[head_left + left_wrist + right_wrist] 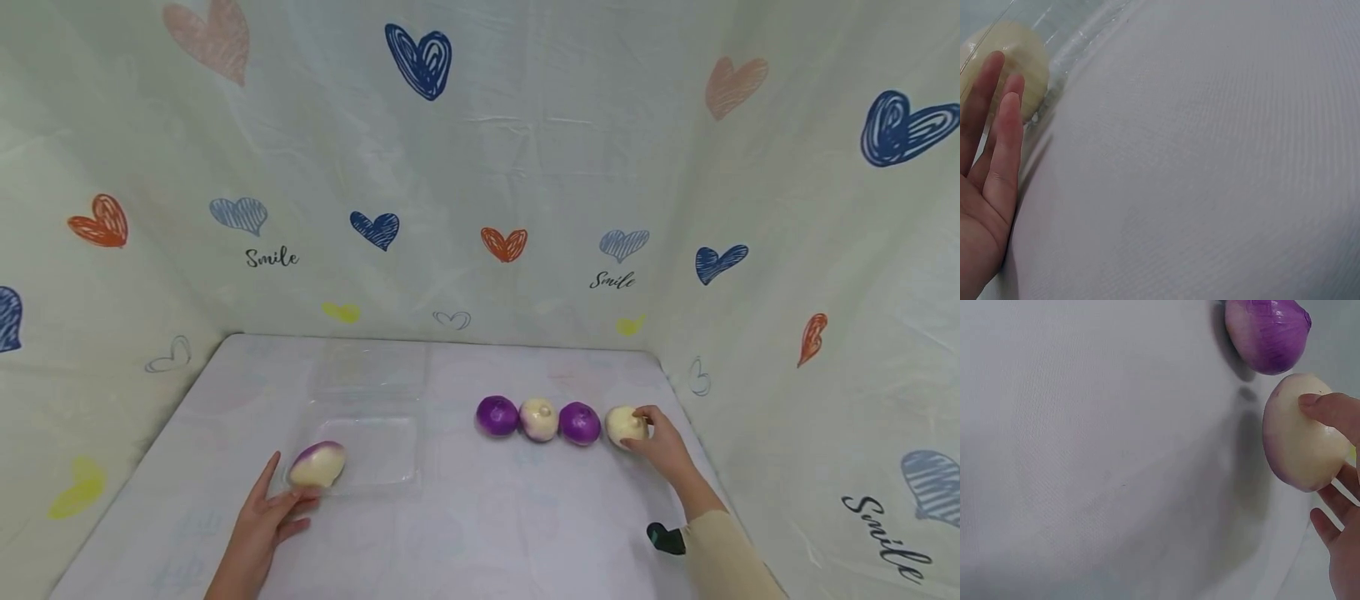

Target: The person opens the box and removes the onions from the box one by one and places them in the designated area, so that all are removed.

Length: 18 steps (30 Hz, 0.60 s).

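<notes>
At the right end of a row, my right hand grips a pale onion between thumb and fingers. Its skin shows a purple tinge in the right wrist view; whether it touches the table I cannot tell. To its left sit a purple onion, a pale onion and another purple onion. A clear plastic box holds a white-and-purple onion at its left end. My left hand is at the box's near left corner, fingers extended beside the wall.
Behind the box lies its clear lid, folded open flat. A white cloth covers the table. Heart-printed curtains rise at the back and both sides. Something dark green sits at my right wrist.
</notes>
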Each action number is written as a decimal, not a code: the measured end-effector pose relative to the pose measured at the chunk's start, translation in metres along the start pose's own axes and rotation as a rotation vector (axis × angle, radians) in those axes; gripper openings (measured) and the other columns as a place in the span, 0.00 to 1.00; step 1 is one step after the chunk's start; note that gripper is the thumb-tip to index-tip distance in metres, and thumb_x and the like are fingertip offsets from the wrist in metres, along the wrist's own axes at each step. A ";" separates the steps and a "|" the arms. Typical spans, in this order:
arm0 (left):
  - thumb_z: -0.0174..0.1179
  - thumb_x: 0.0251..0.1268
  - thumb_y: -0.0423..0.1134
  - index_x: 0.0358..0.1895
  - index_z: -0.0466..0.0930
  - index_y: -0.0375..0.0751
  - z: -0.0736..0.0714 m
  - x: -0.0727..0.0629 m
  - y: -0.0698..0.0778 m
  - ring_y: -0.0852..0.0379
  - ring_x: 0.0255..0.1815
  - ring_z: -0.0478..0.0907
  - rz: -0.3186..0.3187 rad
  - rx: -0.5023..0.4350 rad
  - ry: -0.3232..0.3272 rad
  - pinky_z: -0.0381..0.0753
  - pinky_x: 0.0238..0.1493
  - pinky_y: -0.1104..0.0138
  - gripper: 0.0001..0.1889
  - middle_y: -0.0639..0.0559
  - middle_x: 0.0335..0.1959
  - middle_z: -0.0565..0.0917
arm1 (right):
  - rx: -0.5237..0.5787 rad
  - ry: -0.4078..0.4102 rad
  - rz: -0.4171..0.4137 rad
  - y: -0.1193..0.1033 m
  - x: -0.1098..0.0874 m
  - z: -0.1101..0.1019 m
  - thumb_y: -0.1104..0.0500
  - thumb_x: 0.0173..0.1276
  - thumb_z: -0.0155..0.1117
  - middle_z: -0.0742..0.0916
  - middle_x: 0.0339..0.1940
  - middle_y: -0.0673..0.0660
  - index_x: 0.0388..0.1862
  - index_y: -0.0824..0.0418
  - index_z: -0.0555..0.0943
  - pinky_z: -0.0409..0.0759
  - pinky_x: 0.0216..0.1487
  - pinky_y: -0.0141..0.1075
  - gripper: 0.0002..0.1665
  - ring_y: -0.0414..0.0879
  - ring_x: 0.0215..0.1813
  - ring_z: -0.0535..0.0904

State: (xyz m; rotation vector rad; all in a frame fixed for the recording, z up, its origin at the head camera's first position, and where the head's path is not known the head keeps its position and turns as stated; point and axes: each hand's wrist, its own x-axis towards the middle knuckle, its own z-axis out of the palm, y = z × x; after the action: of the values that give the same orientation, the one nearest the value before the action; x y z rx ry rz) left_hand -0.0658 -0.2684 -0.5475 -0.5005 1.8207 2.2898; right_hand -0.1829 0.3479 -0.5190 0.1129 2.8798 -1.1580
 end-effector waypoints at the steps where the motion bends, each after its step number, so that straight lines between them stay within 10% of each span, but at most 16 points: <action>1: 0.55 0.74 0.41 0.78 0.26 0.59 0.000 0.001 0.000 0.61 0.41 0.84 -0.018 0.010 0.006 0.83 0.41 0.66 0.46 0.57 0.38 0.88 | 0.002 -0.005 0.006 -0.001 0.000 0.001 0.65 0.58 0.73 0.70 0.62 0.77 0.59 0.72 0.66 0.59 0.65 0.63 0.34 0.71 0.65 0.63; 18: 0.53 0.75 0.46 0.77 0.24 0.64 0.000 0.002 0.001 0.62 0.47 0.82 -0.063 0.054 -0.011 0.81 0.47 0.67 0.46 0.54 0.45 0.86 | -0.032 -0.019 0.005 0.000 0.006 0.010 0.65 0.58 0.72 0.71 0.62 0.77 0.57 0.72 0.67 0.61 0.65 0.61 0.32 0.71 0.65 0.63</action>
State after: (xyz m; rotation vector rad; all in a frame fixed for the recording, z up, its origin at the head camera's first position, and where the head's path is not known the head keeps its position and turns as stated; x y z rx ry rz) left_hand -0.0676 -0.2689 -0.5474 -0.5285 1.8297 2.1916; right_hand -0.1892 0.3415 -0.5269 0.1078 2.8787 -1.1062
